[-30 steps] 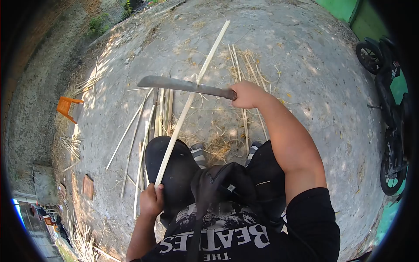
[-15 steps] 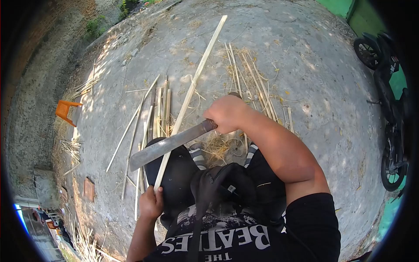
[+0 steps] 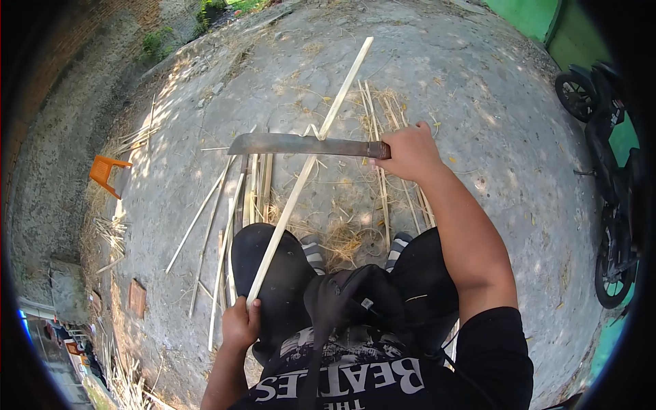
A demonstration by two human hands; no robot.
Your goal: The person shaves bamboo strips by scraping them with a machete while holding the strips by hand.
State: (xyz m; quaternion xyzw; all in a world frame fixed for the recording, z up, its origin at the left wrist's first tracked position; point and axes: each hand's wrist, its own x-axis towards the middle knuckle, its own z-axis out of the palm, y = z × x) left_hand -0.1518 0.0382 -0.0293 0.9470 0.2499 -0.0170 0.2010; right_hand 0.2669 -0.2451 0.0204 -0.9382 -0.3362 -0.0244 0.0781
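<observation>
My left hand (image 3: pixel 240 324) grips the near end of a long pale bamboo strip (image 3: pixel 292 202), which slants away over my knee to the upper right. In my right hand (image 3: pixel 411 153) is the handle of a machete (image 3: pixel 294 144), its broad dark blade pointing left. The blade lies across the strip well beyond my knees, hiding a short part of it. A thin curled shaving (image 3: pixel 311 130) stands up at the blade's far side. The right hand's fingers are closed around the handle.
Several bamboo strips (image 3: pixel 265 181) lie left of my feet, more (image 3: pixel 374 157) to the right. Loose shavings (image 3: pixel 342 242) cover the ground between my feet. An orange plastic chair (image 3: pixel 102 175) stands far left; a motorcycle (image 3: pixel 611 198) is parked at the right.
My right hand has moved forward and right, carrying the machete along the strip away from my knee. The blade has turned from slanted to nearly level. My left hand still grips the strip.
</observation>
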